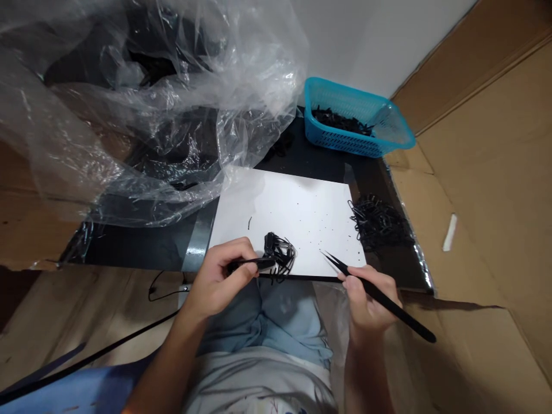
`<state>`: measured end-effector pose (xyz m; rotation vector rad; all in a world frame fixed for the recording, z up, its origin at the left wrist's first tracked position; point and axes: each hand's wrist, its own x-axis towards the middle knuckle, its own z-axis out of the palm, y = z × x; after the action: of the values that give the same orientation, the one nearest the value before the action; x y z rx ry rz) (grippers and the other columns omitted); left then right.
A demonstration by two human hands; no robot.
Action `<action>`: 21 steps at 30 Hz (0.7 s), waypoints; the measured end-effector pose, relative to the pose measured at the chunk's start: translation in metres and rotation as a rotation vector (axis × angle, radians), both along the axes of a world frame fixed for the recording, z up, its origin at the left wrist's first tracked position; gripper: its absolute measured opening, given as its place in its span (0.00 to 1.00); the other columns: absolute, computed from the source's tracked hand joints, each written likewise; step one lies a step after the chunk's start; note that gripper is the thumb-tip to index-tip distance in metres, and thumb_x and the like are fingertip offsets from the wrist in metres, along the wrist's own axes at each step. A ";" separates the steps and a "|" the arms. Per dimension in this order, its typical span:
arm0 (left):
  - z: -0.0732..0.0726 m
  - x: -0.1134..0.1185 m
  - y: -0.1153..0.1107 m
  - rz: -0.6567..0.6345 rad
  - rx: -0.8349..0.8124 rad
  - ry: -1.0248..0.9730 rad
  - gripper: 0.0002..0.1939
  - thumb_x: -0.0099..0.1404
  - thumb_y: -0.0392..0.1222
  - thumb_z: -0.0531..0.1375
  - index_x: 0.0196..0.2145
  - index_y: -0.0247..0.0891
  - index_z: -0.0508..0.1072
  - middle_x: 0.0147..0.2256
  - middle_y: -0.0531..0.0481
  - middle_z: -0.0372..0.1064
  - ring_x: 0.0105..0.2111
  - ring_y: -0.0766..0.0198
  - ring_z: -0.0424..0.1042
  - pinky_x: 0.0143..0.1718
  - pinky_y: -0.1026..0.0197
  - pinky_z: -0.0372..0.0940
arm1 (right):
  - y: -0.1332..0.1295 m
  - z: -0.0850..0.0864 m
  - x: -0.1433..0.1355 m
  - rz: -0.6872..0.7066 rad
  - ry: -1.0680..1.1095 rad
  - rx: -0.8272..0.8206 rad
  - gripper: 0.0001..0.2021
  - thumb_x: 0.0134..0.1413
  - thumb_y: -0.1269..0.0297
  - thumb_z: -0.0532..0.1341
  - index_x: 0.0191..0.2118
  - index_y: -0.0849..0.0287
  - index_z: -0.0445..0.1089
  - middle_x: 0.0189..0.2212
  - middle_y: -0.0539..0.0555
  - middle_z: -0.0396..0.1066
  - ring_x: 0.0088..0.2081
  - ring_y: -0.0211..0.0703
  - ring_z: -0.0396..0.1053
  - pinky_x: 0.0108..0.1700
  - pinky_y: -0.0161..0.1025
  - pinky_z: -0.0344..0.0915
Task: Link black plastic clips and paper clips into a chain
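Note:
My right hand [371,296] is closed around black tweezers [383,300], whose slightly parted tips point over the white sheet [267,198]. At the sheet's near edge, my left hand [226,276] pinches a slim black piece [264,263] between thumb and fingers. A clump of thin black loops and strips [281,256] lies against that piece; whether they are joined I cannot tell. Small black specks and one short curved scrap [249,222] are scattered across the paper.
A tangled pile of black loops [379,221] lies right of the sheet. Behind it stands a blue plastic basket [360,141] with black pieces inside. A large clear plastic bag [181,132] covers the left and back of the black tabletop. Cardboard [487,172] walls the right side.

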<state>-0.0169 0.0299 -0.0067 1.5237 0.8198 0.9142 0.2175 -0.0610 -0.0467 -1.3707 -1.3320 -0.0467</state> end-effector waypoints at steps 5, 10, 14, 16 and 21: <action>0.001 0.000 0.000 -0.004 0.003 0.017 0.11 0.61 0.37 0.55 0.21 0.36 0.67 0.21 0.52 0.61 0.23 0.65 0.60 0.24 0.62 0.52 | 0.004 0.012 -0.035 0.174 0.341 0.031 0.04 0.55 0.70 0.59 0.35 0.56 0.70 0.20 0.47 0.66 0.20 0.39 0.66 0.16 0.34 0.61; 0.000 0.001 0.000 -0.009 0.026 0.020 0.11 0.61 0.36 0.56 0.21 0.36 0.67 0.21 0.53 0.60 0.22 0.66 0.60 0.24 0.62 0.52 | 0.010 0.024 -0.062 0.382 0.352 0.073 0.06 0.58 0.70 0.56 0.40 0.54 0.66 0.21 0.47 0.69 0.19 0.37 0.64 0.19 0.35 0.63; 0.000 0.001 0.000 -0.016 0.042 0.023 0.11 0.61 0.36 0.56 0.21 0.36 0.67 0.21 0.53 0.60 0.22 0.66 0.60 0.24 0.63 0.53 | 0.013 0.025 -0.067 0.413 0.265 0.073 0.08 0.58 0.69 0.55 0.43 0.54 0.65 0.23 0.48 0.69 0.20 0.38 0.65 0.20 0.37 0.63; 0.000 0.000 0.000 -0.023 0.051 0.029 0.11 0.61 0.37 0.55 0.21 0.36 0.67 0.21 0.53 0.60 0.23 0.66 0.60 0.25 0.63 0.53 | 0.015 0.024 -0.067 0.420 0.245 0.081 0.09 0.58 0.69 0.55 0.43 0.53 0.65 0.23 0.48 0.69 0.20 0.38 0.65 0.19 0.37 0.63; 0.002 0.001 0.000 -0.032 0.068 0.035 0.11 0.62 0.36 0.55 0.22 0.36 0.67 0.21 0.53 0.60 0.23 0.66 0.60 0.25 0.63 0.53 | 0.017 0.025 -0.067 0.470 0.255 0.092 0.10 0.56 0.71 0.56 0.44 0.55 0.66 0.23 0.48 0.69 0.21 0.37 0.64 0.21 0.37 0.63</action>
<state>-0.0162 0.0302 -0.0048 1.6107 0.7942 0.9024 0.1503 -0.0436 -0.0220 -0.9248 -1.3821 0.3682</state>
